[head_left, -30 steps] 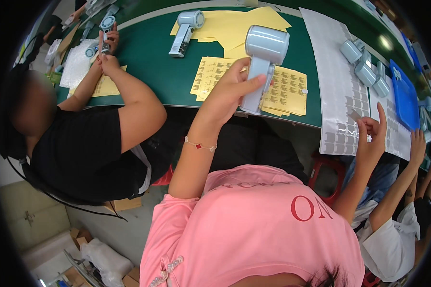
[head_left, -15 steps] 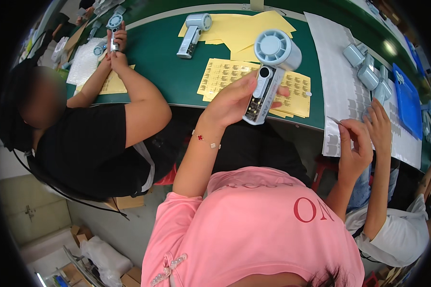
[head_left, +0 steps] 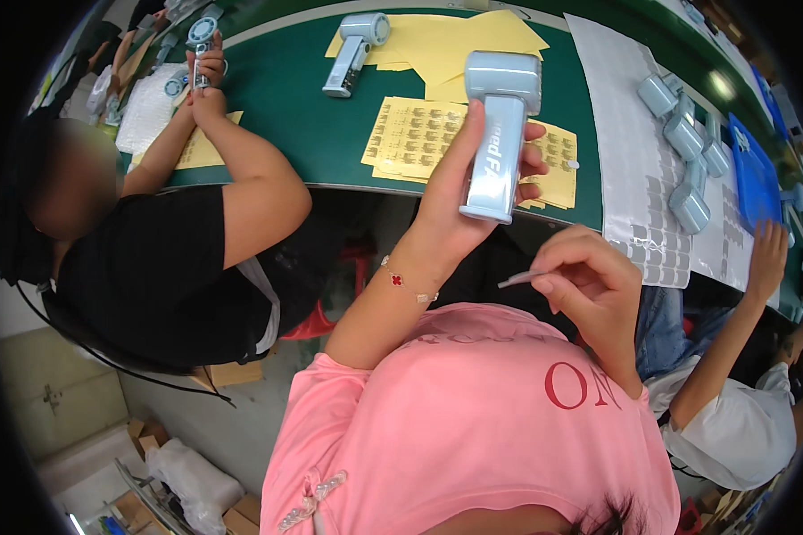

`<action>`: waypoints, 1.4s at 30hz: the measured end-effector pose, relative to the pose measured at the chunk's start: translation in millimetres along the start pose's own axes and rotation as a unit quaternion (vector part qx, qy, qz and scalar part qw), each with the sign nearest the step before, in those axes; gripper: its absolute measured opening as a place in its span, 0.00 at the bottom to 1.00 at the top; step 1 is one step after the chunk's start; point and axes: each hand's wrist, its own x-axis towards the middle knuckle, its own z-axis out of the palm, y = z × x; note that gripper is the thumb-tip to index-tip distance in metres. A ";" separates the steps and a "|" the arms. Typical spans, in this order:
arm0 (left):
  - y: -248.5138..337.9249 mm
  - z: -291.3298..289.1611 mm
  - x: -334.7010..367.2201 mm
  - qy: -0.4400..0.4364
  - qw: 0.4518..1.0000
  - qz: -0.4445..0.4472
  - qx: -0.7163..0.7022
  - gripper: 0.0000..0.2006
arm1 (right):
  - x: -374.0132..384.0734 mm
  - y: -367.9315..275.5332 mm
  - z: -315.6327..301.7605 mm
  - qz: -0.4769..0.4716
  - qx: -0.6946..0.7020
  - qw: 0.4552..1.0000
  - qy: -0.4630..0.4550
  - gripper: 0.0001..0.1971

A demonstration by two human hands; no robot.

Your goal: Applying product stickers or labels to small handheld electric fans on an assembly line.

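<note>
My left hand [head_left: 459,192] grips a pale blue handheld fan [head_left: 500,134] by its handle and holds it upright over the near edge of the green table [head_left: 303,134]. My right hand [head_left: 589,281] is pulled back near my chest. It pinches a small silver sticker [head_left: 519,279] between thumb and forefinger, just below the fan's base. Yellow sticker sheets [head_left: 415,134] lie on the table behind the fan.
Another pale blue fan [head_left: 355,49] lies on the table beyond the yellow sheets. Several more fans [head_left: 682,147] rest on a grey sticker sheet [head_left: 629,143] at right. A person in black sits at my left working on a fan [head_left: 201,49]; a person in white reaches onto the table at right.
My left hand turned the fan from showing its round face to upright with its side toward me. My right hand came off the grey sheet to my chest holding a sticker.
</note>
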 end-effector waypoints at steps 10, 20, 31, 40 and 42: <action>-9.0 -1.9 -5.0 0.094 0.979 -0.012 -0.179 0.23 | 26.3 -4.6 22.8 -0.013 -0.001 0.995 0.096 0.06; -5.5 2.9 -9.4 0.146 0.982 0.040 -0.113 0.23 | 37.1 2.9 26.4 -0.117 -0.186 0.973 0.073 0.07; -7.6 3.1 -10.0 0.152 0.980 0.018 -0.124 0.22 | 38.2 2.9 28.3 -0.127 -0.208 0.966 0.091 0.07; -7.7 2.8 -11.4 0.154 0.980 0.006 -0.127 0.22 | 37.7 2.3 29.3 -0.124 -0.210 0.965 0.093 0.07; -7.3 4.3 -11.9 0.158 0.980 0.009 -0.124 0.23 | 37.4 2.2 29.1 -0.122 -0.211 0.965 0.091 0.07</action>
